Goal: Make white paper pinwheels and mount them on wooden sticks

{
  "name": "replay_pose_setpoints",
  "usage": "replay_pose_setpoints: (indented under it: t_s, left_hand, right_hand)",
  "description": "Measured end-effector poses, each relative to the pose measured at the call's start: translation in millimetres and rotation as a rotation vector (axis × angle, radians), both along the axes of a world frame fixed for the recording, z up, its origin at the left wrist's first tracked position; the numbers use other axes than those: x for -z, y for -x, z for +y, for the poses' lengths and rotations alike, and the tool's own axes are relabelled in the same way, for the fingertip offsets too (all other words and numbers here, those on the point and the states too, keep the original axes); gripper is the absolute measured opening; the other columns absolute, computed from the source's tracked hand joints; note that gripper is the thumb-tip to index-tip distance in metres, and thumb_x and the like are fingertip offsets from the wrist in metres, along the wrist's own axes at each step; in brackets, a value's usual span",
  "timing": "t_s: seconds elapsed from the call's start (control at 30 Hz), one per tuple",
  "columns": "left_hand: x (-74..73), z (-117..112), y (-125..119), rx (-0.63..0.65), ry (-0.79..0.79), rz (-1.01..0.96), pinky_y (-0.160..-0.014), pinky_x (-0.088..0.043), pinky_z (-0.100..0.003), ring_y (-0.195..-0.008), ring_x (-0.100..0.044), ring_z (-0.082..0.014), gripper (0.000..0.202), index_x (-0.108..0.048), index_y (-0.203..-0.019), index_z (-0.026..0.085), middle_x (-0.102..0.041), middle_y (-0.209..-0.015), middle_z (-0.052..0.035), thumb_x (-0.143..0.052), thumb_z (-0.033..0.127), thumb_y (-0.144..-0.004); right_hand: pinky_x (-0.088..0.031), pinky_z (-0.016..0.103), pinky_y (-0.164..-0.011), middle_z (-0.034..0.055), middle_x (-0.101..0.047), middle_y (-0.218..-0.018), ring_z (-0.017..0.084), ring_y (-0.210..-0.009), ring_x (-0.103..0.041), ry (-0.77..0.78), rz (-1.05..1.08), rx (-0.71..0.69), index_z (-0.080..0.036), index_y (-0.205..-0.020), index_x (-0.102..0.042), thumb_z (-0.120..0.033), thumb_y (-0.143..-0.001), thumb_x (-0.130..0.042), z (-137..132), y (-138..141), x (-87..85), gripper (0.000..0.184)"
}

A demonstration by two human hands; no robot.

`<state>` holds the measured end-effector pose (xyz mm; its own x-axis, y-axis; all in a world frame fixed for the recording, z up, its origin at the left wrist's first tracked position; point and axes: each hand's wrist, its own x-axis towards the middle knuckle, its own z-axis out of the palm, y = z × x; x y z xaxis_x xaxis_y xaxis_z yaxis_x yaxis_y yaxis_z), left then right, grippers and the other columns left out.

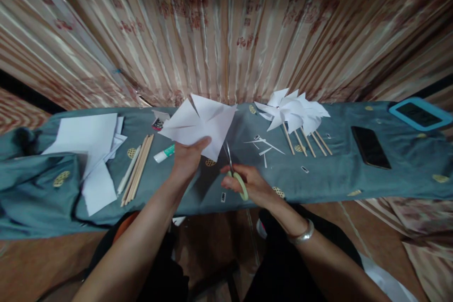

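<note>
Slit paper [212,125] is pinched in the left grip [190,155], scissors [240,185] are held in the right grip [253,180], pinwheels [278,112] are kinda bunched near the bench [329,179]'s far edge.

Pinwheels [295,109] lie right of the scissors [230,160], loose sticks [138,170] left

- Bare cloth [300,184] opens between the paper scraps [264,141] and the near edge, partly crossed by the right hand [252,180] and its forearm.
- Paper pinwheels [293,111] block passage right of the scraps, sticks angled toward the person.
- Farther right of the scraps, a bare lane separates pinwheels from phone [371,147].
- Scissors [230,158] and a raised cut sheet [210,120] obstruct the scraps' left.
- Behind the scraps, a curtain [226,33] walls off the far side.
</note>
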<state>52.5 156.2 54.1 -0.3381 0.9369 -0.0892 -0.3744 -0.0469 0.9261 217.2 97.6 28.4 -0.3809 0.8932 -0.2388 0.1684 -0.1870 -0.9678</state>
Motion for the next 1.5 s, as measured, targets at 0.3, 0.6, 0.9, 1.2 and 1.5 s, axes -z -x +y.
replay_pose_setpoints:
  t_s: [0.3,0.6,0.9,1.2,1.5]
  left_hand:
    - [0.5,5,6,-0.032,-0.023,0.077,-0.093,-0.049,-0.031,-0.109,-0.063,-0.0238,0.070,-0.062,-0.116,0.023,-0.074,-0.104,-0.0015,-0.083,0.007,-0.052]
    - [4.0,1,4,-0.025,-0.088,0.244,-0.092,-0.051,-0.037,-0.095,-0.067,-0.0250,0.050,-0.065,-0.105,0.021,-0.074,-0.093,-0.0039,-0.082,0.021,-0.057]
    - [8.8,1,2,0.004,-0.117,0.353,-0.090,-0.053,-0.041,-0.093,-0.068,-0.0262,0.034,-0.066,-0.093,0.021,-0.074,-0.088,-0.0054,-0.076,0.026,-0.060]
    - [9.8,1,2,-0.009,-0.090,0.335,-0.089,-0.053,-0.040,-0.092,-0.067,-0.0260,0.030,-0.066,-0.086,0.020,-0.073,-0.083,-0.0044,-0.078,0.025,-0.058]
    - [7.6,0,3,0.011,-0.117,0.349,-0.090,-0.052,-0.039,-0.092,-0.067,-0.0251,0.028,-0.066,-0.087,0.022,-0.073,-0.086,-0.0044,-0.076,0.025,-0.061]
  right_hand:
    - [-0.045,0.023,-0.054,0.0050,-0.068,-0.073,0.012,-0.062,-0.061,0.238,0.225,-0.088,-0.014,-0.095,-0.065,-0.072,-0.066,-0.067,-11,21,-9.0,0.064]
    - [-0.044,0.022,-0.053,0.0027,-0.067,-0.068,0.012,-0.059,-0.061,0.226,0.239,-0.068,-0.015,-0.092,-0.065,-0.071,-0.065,-0.068,-8,25,-9.2,0.062]
    - [-0.044,0.022,-0.050,0.0027,-0.067,-0.066,0.011,-0.057,-0.060,0.199,0.221,-0.044,-0.015,-0.087,-0.064,-0.070,-0.065,-0.068,-5,24,-7.6,0.060]
    - [-0.045,0.022,-0.052,0.0029,-0.067,-0.067,0.011,-0.058,-0.060,0.185,0.232,-0.057,-0.015,-0.088,-0.065,-0.066,-0.069,-0.069,-5,23,-6.0,0.055]
    - [-0.044,0.021,-0.050,-0.0005,-0.066,-0.063,0.009,-0.053,-0.059,0.186,0.243,-0.017,-0.016,-0.087,-0.065,-0.063,-0.067,-0.072,-7,27,-2.9,0.051]
